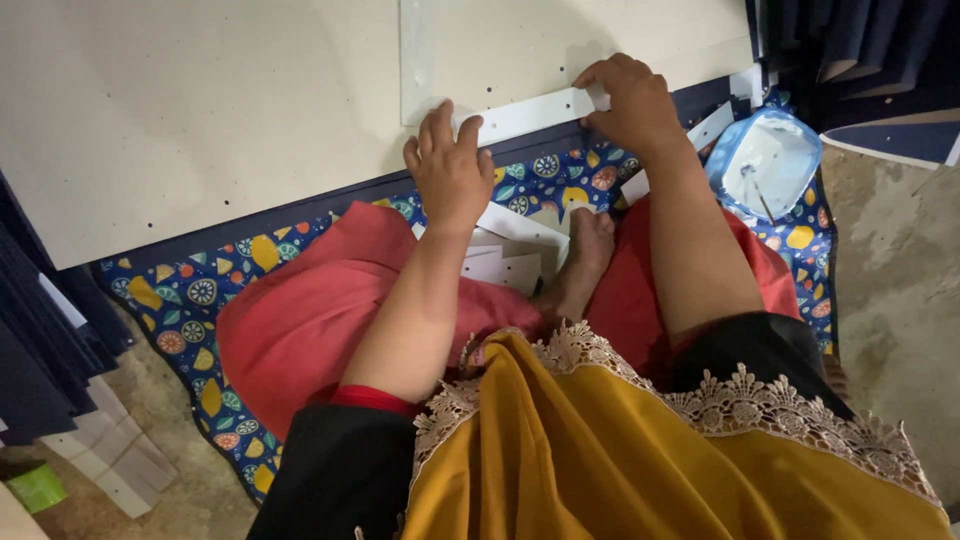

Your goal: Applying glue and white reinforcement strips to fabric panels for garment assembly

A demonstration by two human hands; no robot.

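A long white paper strip lies along the near edge of a large cream board. My left hand presses down on the strip's left end with fingers spread. My right hand pinches the strip's right end between thumb and fingers. A clear plastic sheet rests on the board just above the strip. More white paper pieces lie in my lap beside my bare foot.
I sit on a blue patterned mat in red trousers and a yellow lace-edged cloth. A blue container with white paste sits at the right. Dark navy boards stack at the left and top right. Bare concrete floor lies to the right.
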